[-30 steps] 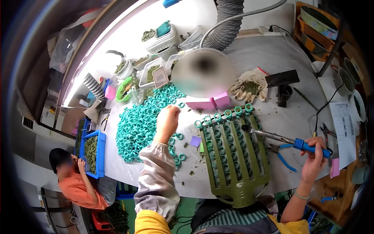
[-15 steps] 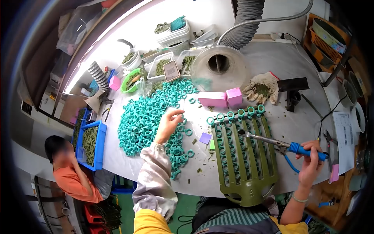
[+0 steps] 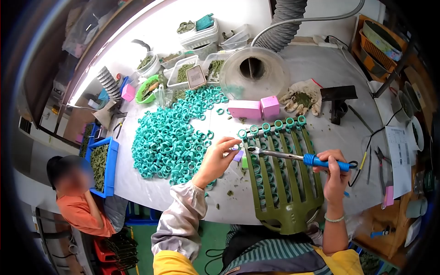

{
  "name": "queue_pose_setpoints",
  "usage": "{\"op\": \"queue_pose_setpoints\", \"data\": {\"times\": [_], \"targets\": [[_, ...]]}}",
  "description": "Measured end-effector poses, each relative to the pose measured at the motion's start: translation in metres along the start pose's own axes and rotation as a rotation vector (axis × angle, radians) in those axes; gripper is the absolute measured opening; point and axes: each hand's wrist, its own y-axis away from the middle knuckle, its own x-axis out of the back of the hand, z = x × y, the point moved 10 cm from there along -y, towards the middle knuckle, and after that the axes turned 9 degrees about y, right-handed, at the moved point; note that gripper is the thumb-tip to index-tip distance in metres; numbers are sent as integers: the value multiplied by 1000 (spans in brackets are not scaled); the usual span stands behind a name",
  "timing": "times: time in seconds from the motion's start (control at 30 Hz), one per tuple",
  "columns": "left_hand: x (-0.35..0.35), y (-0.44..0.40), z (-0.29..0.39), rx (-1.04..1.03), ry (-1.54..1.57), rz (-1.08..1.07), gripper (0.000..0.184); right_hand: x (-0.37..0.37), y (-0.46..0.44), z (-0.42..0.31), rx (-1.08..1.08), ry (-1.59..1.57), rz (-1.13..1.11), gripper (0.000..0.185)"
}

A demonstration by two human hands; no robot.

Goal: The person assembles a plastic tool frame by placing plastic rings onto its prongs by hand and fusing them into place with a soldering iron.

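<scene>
My left hand (image 3: 216, 160) is closed in a pinch beside the left rail of a green slotted rack (image 3: 293, 215); whatever lies between its fingertips is too small to make out. In my right hand (image 3: 333, 176) is a soldering iron (image 3: 327, 162) with a blue handle and metal barrel. Its tip points left, over the rack's upper left, close to my left fingertips. Teal rings (image 3: 172, 137) lie in a large heap left of the rack. More rings sit in rows along the rack's slots, and several stand along its top edge.
Pink blocks (image 3: 245, 109), a stained glove (image 3: 302, 97) and a black stand (image 3: 338, 98) lie behind the rack. A clear hood (image 3: 253, 73) with a hose stands at the back. Pliers (image 3: 381, 172) lie right. Another person (image 3: 80, 206) sits left near a blue tray (image 3: 110, 169).
My left hand has moved from the ring heap right to the rack's left side. My right hand has brought the soldering iron left, its tip now near my left fingers. The view has shifted slightly.
</scene>
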Motion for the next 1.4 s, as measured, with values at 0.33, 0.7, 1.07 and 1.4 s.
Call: {"op": "queue_pose_setpoints", "data": {"times": [0.33, 0.7, 1.07, 1.4], "targets": [[-17, -8, 21, -290, -277, 34, 30, -24, -3, 8, 3, -47, -51, 21], [47, -13, -19, -36, -159, 212, 19, 2, 1, -12, -32, -33, -28, 21], [87, 17, -52, 50, -800, 273, 39, 6, 5, -19, -24, -14, 5, 22], [37, 10, -32, -169, -834, 70, 26, 13, 8, -26, -37, 23, 51, 23]]}}
